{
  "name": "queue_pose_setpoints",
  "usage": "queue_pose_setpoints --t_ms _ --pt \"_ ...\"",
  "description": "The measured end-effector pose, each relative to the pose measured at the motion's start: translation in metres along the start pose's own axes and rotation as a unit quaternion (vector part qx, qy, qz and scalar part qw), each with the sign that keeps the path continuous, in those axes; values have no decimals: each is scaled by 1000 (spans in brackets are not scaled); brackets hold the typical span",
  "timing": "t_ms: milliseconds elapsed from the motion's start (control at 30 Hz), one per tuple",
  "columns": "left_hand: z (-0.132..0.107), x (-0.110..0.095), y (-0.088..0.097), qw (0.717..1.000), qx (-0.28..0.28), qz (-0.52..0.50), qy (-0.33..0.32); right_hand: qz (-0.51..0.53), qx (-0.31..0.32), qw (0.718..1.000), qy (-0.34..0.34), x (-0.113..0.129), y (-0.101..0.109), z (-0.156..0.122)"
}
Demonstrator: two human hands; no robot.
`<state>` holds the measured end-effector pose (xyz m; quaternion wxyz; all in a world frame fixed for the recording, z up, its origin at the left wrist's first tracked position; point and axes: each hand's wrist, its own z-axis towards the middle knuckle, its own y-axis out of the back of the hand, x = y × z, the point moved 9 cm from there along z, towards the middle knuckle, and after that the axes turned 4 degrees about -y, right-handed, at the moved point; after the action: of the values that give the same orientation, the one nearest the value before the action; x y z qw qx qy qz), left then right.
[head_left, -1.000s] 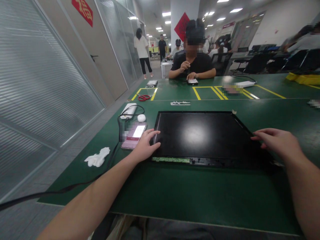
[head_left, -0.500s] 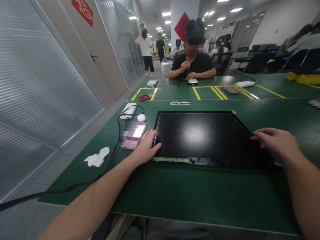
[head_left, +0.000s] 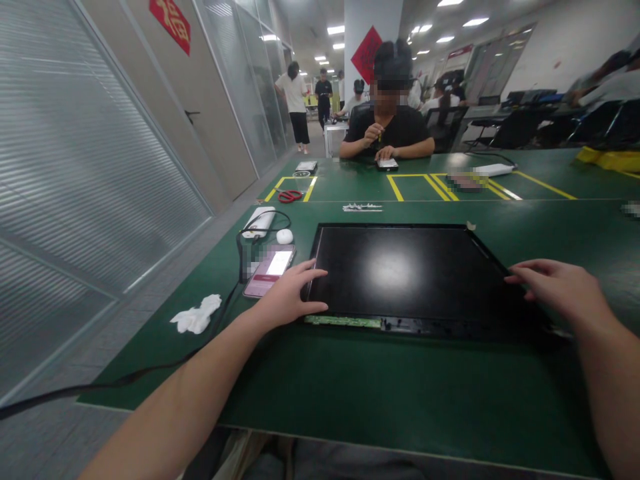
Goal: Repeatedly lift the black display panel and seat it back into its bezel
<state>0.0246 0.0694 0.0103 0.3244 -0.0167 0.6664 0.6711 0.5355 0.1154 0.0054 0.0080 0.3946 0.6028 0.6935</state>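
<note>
1. Head view, the panel: a large flat black screen panel [head_left: 400,270] is seen lying face up on the green table [head_left: 380,400], straight ahead of the person and a little back from the near edge. A narrow green circuit strip [head_left: 343,321] is exposed along its near side.
2. Head view, left: the left hand [head_left: 287,297] is laid on the panel's near left corner. The fingers are stretched over the left edge and the thumb is pressed along the near edge; nothing is clenched and nothing is lifted.
3. Head view, right: the right hand [head_left: 560,290] is rested palm down on the panel's right edge, with the fingers extended and loose. Whether the fingertips are hooked under the edge cannot be told.
4. Head view, beside the left hand: a phone [head_left: 270,269] with a lit screen is placed just beside the panel. Behind it a white earbud case [head_left: 284,236] and a white box [head_left: 258,221] are found, and a black cable [head_left: 150,372] is trailed off the table's left corner. A crumpled white cloth [head_left: 196,315] is left near the table's left edge.
5. Head view, further back: red scissors [head_left: 289,195] are laid near the yellow tape lines [head_left: 415,177]. A person in black [head_left: 387,120] is seated opposite, with one hand rested on a small device [head_left: 387,163].
</note>
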Motion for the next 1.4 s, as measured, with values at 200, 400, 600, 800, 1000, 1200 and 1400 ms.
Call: queue_pose_setpoints --t_ms 200,400,600,800,1000,1200,1400 --pt "0 -3 -1 997 51 -9 -51 7 6 1000 0 -2 -2 2" --pt "-1 -10 3 995 60 7 -76 16 -6 1000 18 -8 -4 8" --pt "-2 -17 2 993 69 26 -93 11 0 1000 9 -3 -1 4" --pt "-2 -17 0 990 80 47 -104 1 9 1000 -16 1 0 -3" --pt "-3 -15 -2 990 73 38 -112 11 -8 1000 14 -5 -3 7" --pt "-3 -16 -6 987 80 52 -128 15 -6 1000 18 -4 -3 6" --pt "-4 -15 -3 989 75 42 -123 -5 4 1000 -1 -5 -4 5"
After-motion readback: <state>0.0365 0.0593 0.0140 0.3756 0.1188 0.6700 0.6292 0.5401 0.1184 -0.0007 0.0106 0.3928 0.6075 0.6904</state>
